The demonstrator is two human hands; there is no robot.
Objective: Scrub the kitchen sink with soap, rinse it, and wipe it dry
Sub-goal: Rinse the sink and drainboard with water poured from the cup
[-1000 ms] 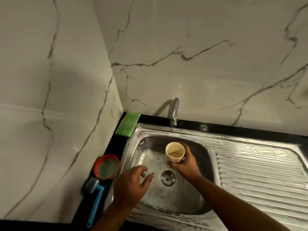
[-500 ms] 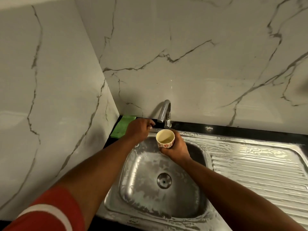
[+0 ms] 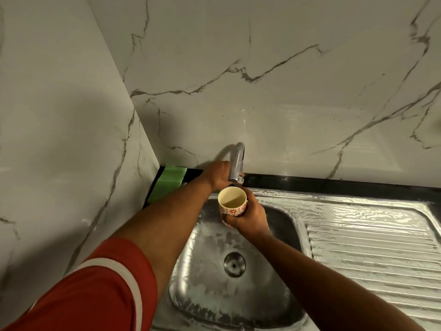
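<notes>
At the tap (image 3: 237, 163), back edge of the sink (image 3: 284, 235):

- left grip (image 3: 218, 174): set against the lower spout, fingers hidden behind the metal. Whether it clasps the tap or only touches it cannot be told.
- right grip (image 3: 249, 219): wrapped round a cup (image 3: 232, 201), cream with a red flower band. The cup is upright, its mouth just beneath the spout outlet. A shallow pale pool seems to lie inside. No running water visible.

Change noted: a second ago the left grip hung loose over the basin near the drain (image 3: 234, 264), and the cup sat lower over the bowl. Both have since risen to the tap. Judged meaning: scrubbing done or paused, rinse step opening, cup to be filled and poured over the steel.

Position of sink: stainless, directly below and in front of both grips, apart from them as far as shows. Whitish soap film covers the basin floor and walls around the drain, and the ribbed drainboard (image 3: 370, 247) to the right. Rinsing and drying both outstanding.

Surround:
- green sponge (image 3: 170, 180), on the black counter (image 3: 334, 185) in the back left corner, just left of the left grip.
- marble-veined wall (image 3: 286, 91) behind.
- red sleeve (image 3: 95, 295) with white band, left arm.
</notes>
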